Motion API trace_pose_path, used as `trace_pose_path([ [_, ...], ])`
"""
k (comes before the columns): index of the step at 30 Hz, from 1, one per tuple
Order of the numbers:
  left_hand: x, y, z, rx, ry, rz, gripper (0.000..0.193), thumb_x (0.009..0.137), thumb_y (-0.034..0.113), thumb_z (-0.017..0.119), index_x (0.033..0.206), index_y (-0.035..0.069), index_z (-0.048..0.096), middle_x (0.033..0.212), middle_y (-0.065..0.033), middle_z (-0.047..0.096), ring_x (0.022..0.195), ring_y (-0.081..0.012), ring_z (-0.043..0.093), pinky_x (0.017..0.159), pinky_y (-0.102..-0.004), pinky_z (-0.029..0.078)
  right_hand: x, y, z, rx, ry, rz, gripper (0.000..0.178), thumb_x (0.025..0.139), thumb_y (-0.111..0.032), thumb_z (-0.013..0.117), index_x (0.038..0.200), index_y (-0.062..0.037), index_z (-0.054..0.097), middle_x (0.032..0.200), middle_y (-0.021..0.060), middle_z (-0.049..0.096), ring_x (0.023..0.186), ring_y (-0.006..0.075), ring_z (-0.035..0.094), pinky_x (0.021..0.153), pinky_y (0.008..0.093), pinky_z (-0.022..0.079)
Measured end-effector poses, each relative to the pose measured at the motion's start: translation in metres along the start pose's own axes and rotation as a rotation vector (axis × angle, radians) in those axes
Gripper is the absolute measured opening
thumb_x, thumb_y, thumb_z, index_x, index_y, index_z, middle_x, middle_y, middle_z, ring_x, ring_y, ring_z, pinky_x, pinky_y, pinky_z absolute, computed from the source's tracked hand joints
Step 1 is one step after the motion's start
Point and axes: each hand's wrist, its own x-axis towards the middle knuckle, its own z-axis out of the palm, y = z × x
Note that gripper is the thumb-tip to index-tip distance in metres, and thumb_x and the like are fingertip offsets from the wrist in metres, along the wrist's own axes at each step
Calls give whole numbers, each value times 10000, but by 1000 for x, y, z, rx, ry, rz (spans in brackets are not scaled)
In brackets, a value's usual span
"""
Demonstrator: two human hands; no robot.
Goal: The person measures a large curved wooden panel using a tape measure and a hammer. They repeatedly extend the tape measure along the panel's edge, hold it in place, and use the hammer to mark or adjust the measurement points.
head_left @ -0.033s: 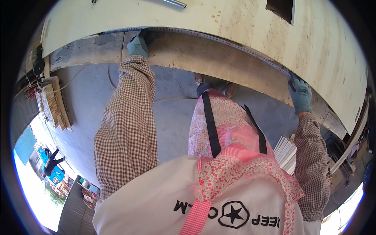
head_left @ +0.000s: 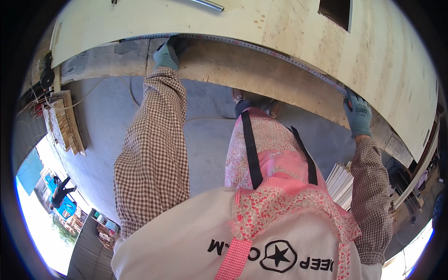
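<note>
A measuring tape (head_left: 275,53) is stretched along the near edge of a large pale plywood sheet (head_left: 289,28), curving with it in this view. My left hand (head_left: 166,55), in a blue-grey work glove, pinches the tape at the edge, and the strip runs on a little to the left past it. At the tape's right end my right hand (head_left: 358,112), gloved alike, is closed on it against the sheet's edge. Something dark shows by its fingers; whether it is the tape's case I cannot make out.
Below the sheet runs a worn wooden beam (head_left: 261,77). A metal tube (head_left: 207,5) lies on the sheet, near a rectangular cutout (head_left: 335,13). Stacked wood strips stand at left (head_left: 65,123) and by my right arm (head_left: 339,184). A cable (head_left: 125,84) crosses the floor; another person (head_left: 60,193) is far left.
</note>
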Motion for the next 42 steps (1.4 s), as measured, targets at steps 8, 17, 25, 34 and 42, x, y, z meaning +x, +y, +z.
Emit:
trace_pose_path([
  [8,-6,20,12,-148,74,-179,274,690,61,691,927,-41,597,880,-126,643,721,-277,641,676,-380,543,-3,-9,-15,8,-81,37,344,822,-301,553,1140,-170,552,969,60,603,903,251,568,782,384,442],
  [17,-17,12,2,-209,-37,-341,192,792,88,596,965,4,592,892,-117,630,746,-250,637,659,-386,558,-30,-21,-58,26,-111,73,409,816,-268,556,1210,-174,493,1206,67,518,1116,253,484,902,384,403],
  [25,-73,47,-49,-274,-184,-452,147,799,137,628,897,49,562,785,-96,616,675,-217,622,647,-362,547,-106,-82,-131,136,-153,195,387,750,-170,599,1130,-175,526,1154,45,537,1067,249,506,862,376,425],
  [34,-153,166,-24,-237,-720,144,370,904,207,494,1223,24,452,1127,-132,551,1004,-218,554,891,-348,445,-192,-193,-123,871,-269,493,321,747,-179,601,1048,-100,523,992,97,558,911,254,556,801,347,448],
  [42,-224,41,76,511,-1521,179,398,883,148,497,1250,17,418,1157,-168,525,1068,-233,507,881,-329,404,-143,-277,-134,1171,-63,394,335,809,-258,583,1064,-42,561,900,105,629,809,145,561,738,303,454],
])
